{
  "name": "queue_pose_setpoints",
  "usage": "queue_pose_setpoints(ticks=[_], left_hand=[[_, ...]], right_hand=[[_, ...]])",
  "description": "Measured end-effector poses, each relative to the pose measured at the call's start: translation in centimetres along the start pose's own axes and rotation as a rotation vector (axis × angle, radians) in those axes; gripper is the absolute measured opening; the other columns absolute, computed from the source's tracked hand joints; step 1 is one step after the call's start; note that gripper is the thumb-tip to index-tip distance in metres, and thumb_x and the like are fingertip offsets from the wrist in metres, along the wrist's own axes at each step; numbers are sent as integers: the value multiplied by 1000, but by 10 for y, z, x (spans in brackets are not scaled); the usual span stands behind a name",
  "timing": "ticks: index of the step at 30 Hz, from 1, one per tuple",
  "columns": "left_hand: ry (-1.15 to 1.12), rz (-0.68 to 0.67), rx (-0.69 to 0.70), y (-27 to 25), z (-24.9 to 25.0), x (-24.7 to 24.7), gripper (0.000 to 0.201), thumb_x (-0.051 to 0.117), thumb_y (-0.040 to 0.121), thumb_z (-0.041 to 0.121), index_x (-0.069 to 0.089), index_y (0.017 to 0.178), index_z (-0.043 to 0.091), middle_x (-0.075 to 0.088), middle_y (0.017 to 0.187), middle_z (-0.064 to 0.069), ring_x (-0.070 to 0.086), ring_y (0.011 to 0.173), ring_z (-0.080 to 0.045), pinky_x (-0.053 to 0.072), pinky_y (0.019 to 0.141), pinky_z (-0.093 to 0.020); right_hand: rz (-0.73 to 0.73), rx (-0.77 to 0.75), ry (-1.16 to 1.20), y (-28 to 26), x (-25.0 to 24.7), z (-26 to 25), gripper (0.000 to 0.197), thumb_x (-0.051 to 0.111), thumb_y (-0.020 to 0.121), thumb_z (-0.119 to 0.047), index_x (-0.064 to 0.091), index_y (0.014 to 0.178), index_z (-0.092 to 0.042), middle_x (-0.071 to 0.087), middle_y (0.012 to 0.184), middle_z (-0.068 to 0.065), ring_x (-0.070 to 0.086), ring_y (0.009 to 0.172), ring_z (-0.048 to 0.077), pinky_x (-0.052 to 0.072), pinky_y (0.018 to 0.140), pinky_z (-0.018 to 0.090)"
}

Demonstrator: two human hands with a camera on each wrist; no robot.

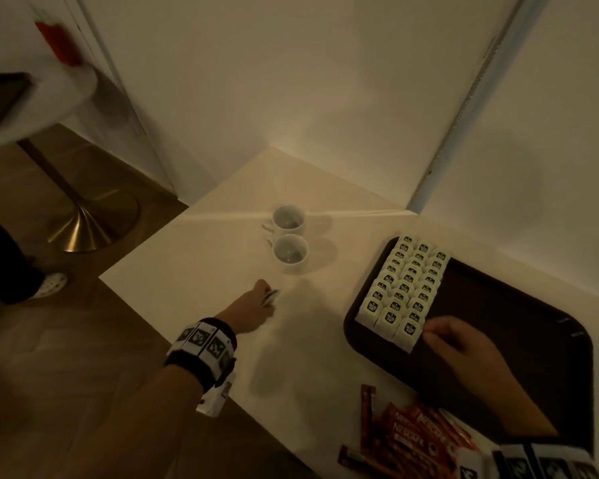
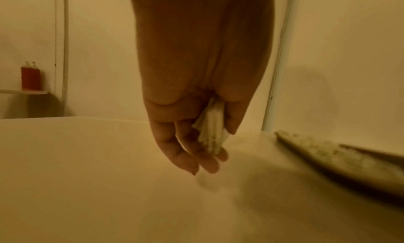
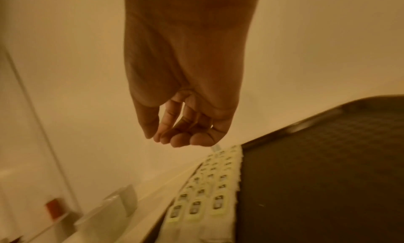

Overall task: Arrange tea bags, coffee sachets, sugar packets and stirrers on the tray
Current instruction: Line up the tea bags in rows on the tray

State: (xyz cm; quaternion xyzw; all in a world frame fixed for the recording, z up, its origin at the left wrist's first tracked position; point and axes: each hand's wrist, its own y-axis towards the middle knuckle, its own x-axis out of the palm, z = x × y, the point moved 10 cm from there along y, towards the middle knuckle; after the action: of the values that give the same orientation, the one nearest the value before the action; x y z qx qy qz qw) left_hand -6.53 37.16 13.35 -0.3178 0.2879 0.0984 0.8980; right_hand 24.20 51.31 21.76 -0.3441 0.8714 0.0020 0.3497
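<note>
In the head view, the left hand [image 1: 256,307] pinches a small bundle [image 1: 269,297] over the bench [image 1: 194,257], left of the tray [image 1: 498,305]. The tea bags [image 1: 405,288] lie in rows running near to far on the tray's left side. The right hand [image 1: 460,344] touches the nearest bag; it is closer. Sachets [image 1: 412,440] lie near.

The left wrist view shows thin white pieces [image 2: 211,134] between the fingers [image 2: 186,160].

In the right wrist view, the fingers [image 3: 179,138] are curled and seem empty.

Left hand [image 2: 196,84] pinches white packets [image 2: 211,131] above table [image 2: 87,186].
</note>
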Motion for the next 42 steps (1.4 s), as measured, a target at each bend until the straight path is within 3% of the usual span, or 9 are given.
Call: queue_pose_setpoints(ticks=[4, 7, 13, 20, 23, 26, 32, 35, 42], left_hand=[[-666, -160, 164, -31, 94, 14, 34, 54, 94, 9, 43, 125, 20, 67, 103, -9, 67, 82, -21, 54, 65, -26], [-883, -287, 244, -47, 149, 26, 27, 54, 95, 14, 53, 121, 19, 69, 106, -6, 68, 94, -22, 55, 70, -26], [-1313, -391, 113, -44, 193, 40, 46, 37, 97, 47, 59, 118, 14, 68, 109, -8, 69, 93, -16, 59, 71, -27], [-1345, -472, 140, -41, 224, 42, 58, 22, 98, 56, 60, 117, 16, 70, 102, -9, 70, 91, -19, 60, 74, -36], [-1352, -470, 164, -40, 230, 42, 56, 28, 96, 56, 61, 113, 15, 70, 102, -10, 69, 91, -21, 55, 83, -40], [-1341, -434, 219, -38, 235, 40, 58, 41, 84, 61, 62, 113, 16, 69, 104, -9, 68, 89, -20, 56, 81, -36], [-1299, -263, 431, -33, 244, 22, 56, 81, 60, 45, 62, 104, 17, 69, 87, 0, 65, 71, -7, 50, 52, -16], [-1378, -227, 483, -35, 254, 11, 30, 67, 73, 24, 59, 100, 14, 67, 83, 1, 62, 66, -7, 48, 49, -13], [-1471, -157, 533, -37, 262, 0, 22, 62, 77, 14, 61, 99, 13, 66, 88, -2, 63, 68, -8, 53, 58, -14]], right_hand=[[-13, -198, 96, 23, 13, -69, 13, 64, 87, -19, 64, 96, -29, 65, 95, -11, 60, 89, -2, 47, 70, 10], [22, -381, 113, 35, 11, -117, 22, 70, 83, -17, 63, 101, -28, 63, 96, -13, 58, 90, 1, 48, 68, 13], [95, -541, 7, 43, -9, -153, 42, 80, 71, -28, 64, 110, -23, 54, 99, 0, 52, 92, 3, 40, 78, 7], [155, -560, -120, 46, -26, -160, 52, 66, 66, -55, 63, 111, -27, 50, 97, -5, 48, 94, 14, 49, 79, 40], [176, -556, -64, 47, -37, -162, 45, 76, 66, -42, 62, 103, -22, 55, 97, 1, 51, 91, 17, 48, 77, 26], [132, -511, 114, 50, -50, -161, 37, 82, 69, -20, 59, 98, -15, 62, 89, 6, 57, 79, 16, 40, 59, 9], [238, -549, 91, 52, -84, -182, 36, 82, 68, -23, 58, 94, -16, 66, 74, -1, 57, 60, 5, 45, 54, 15], [230, -535, 158, 55, -94, -186, 32, 80, 71, -24, 59, 94, -16, 68, 80, 2, 62, 66, 15, 51, 60, 26], [248, -580, 136, 48, -110, -207, 15, 74, 80, -22, 61, 87, -19, 59, 76, -12, 55, 68, 4, 48, 63, 19]])
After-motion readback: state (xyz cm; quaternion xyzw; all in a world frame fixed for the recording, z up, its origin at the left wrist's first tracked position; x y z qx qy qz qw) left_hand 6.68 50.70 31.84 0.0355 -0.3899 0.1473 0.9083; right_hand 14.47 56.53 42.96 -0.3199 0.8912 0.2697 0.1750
